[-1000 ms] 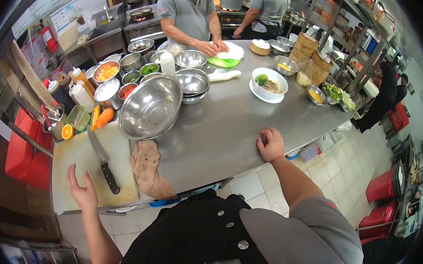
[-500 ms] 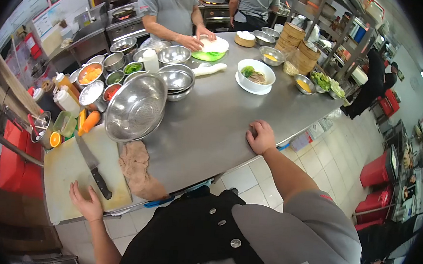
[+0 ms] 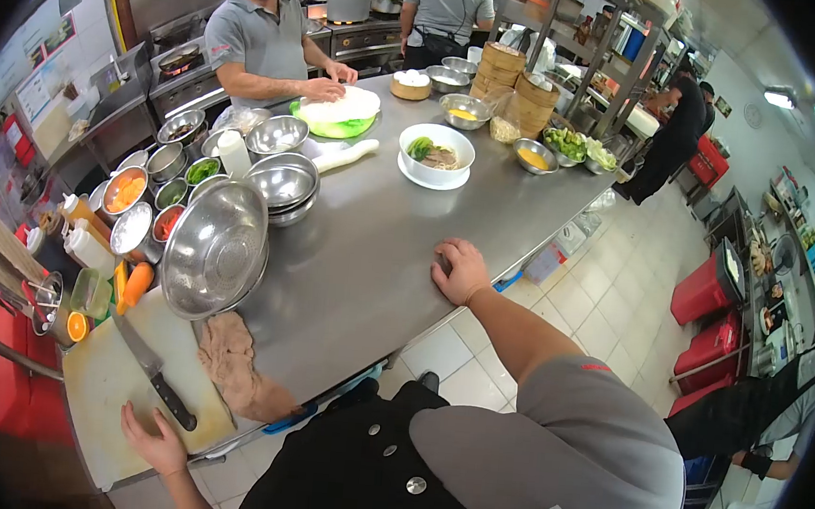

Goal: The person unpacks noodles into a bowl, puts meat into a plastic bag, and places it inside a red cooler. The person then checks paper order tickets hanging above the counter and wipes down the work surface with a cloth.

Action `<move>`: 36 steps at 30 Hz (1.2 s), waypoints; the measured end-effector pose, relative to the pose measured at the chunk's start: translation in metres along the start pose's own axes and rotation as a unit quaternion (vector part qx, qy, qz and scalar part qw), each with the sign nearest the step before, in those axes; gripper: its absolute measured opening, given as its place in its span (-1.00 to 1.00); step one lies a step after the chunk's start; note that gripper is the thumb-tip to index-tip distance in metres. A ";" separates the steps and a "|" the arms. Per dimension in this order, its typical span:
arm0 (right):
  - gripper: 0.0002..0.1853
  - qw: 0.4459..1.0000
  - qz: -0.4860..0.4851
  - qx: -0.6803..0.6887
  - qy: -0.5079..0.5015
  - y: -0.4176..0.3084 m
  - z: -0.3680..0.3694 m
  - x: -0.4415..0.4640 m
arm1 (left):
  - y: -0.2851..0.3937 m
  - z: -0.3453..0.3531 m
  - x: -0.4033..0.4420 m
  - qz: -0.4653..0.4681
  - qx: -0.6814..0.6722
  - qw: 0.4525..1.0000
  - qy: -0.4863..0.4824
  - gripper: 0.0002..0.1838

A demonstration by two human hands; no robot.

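My left hand [image 3: 154, 437] rests with spread fingers on the white cutting board [image 3: 95, 393], just below a knife [image 3: 151, 368] with a black handle. It holds nothing. A crumpled brown cloth [image 3: 231, 365] lies beside the board. My right hand [image 3: 459, 270] is on the edge of the steel table [image 3: 350, 250], fingers slightly bent and empty. Beyond it stands a white bowl [image 3: 437, 154] with greens and meat on a white plate. A large metal colander [image 3: 215, 249] leans over the bowls left of centre.
Across the table a person [image 3: 261, 42] has both hands at white dough [image 3: 342, 108] on a green sheet. Small bowls, squeeze bottles [image 3: 90, 249] and a carrot [image 3: 138, 283] fill the left side. Bamboo steamers [image 3: 534, 107] stand at the back right. Other people work behind.
The view has turned to the right, so the table's things appear further left. Both my hands stay on the board and table edge. The person opposite has shifted their hands over the dough.
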State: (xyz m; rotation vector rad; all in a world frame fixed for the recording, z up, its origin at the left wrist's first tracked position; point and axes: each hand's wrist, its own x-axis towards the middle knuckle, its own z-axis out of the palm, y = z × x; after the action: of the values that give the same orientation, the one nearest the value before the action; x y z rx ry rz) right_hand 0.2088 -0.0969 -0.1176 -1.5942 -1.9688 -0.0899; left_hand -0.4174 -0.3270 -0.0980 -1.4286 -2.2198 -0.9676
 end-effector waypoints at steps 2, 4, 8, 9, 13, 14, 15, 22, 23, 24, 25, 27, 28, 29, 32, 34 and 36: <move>-0.67 1.000 0.001 -0.005 -0.003 0.000 0.000 0.000 | 0.000 0.000 0.000 -0.006 0.003 1.000 -0.003 -0.45; -0.66 1.000 0.000 -0.012 -0.005 -0.001 0.000 0.000 | -0.002 0.000 -0.001 -0.012 0.012 1.000 -0.006 -0.45; -0.65 1.000 0.007 -0.005 -0.012 -0.003 -0.001 -0.001 | -0.006 0.000 -0.002 0.000 0.009 1.000 -0.003 -0.45; -0.65 1.000 0.009 -0.005 -0.012 -0.003 -0.001 -0.001 | -0.006 0.001 -0.002 0.003 0.009 1.000 0.001 -0.45; -0.65 1.000 0.008 -0.008 -0.019 -0.001 0.000 -0.001 | -0.006 0.001 -0.003 0.014 0.008 1.000 0.008 -0.45; -0.65 1.000 0.008 -0.011 -0.017 -0.001 0.001 -0.003 | -0.007 0.001 -0.004 0.010 0.009 1.000 0.008 -0.45; -0.64 1.000 0.007 -0.014 -0.014 -0.001 0.001 -0.003 | -0.006 0.001 -0.005 0.006 0.008 1.000 0.010 -0.46; -0.65 1.000 0.008 -0.009 -0.009 -0.001 0.000 -0.001 | -0.003 0.000 -0.001 -0.013 0.000 1.000 -0.005 -0.46; -0.65 1.000 0.006 -0.009 -0.004 0.000 0.001 -0.001 | -0.004 -0.001 -0.002 -0.011 0.004 1.000 -0.005 -0.46; -0.66 1.000 0.004 -0.009 0.002 0.000 0.002 -0.001 | -0.004 0.000 -0.002 -0.008 0.007 1.000 -0.005 -0.45; -0.66 1.000 0.001 -0.010 0.008 0.001 0.003 -0.001 | -0.004 0.001 -0.001 -0.006 0.009 1.000 -0.004 -0.45; -0.66 1.000 0.004 -0.005 0.007 0.001 0.003 -0.001 | -0.004 0.001 -0.001 -0.003 0.010 1.000 -0.003 -0.44; -0.66 1.000 0.005 -0.003 0.005 0.001 0.003 -0.002 | -0.004 0.001 -0.001 -0.003 0.010 1.000 -0.003 -0.44; -0.66 1.000 0.004 0.003 0.006 0.001 0.002 -0.001 | -0.004 0.002 -0.002 -0.004 0.012 1.000 -0.003 -0.44; -0.66 1.000 0.002 0.017 0.002 -0.001 0.002 -0.002 | -0.006 0.000 -0.002 -0.001 0.020 1.000 -0.002 -0.43; -0.65 1.000 0.002 0.019 -0.001 -0.002 -0.001 0.000 | -0.010 0.003 -0.002 0.004 0.025 1.000 0.001 -0.43; -0.65 1.000 0.001 0.021 0.000 -0.006 -0.004 0.001 | -0.008 0.003 -0.003 -0.013 0.018 1.000 0.000 -0.43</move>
State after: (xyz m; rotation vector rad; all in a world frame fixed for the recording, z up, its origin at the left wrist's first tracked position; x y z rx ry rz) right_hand 0.2047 -0.0989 -0.1120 -1.5708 -1.9562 -0.0475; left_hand -0.4233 -0.3292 -0.1051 -1.3859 -2.2496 -0.9312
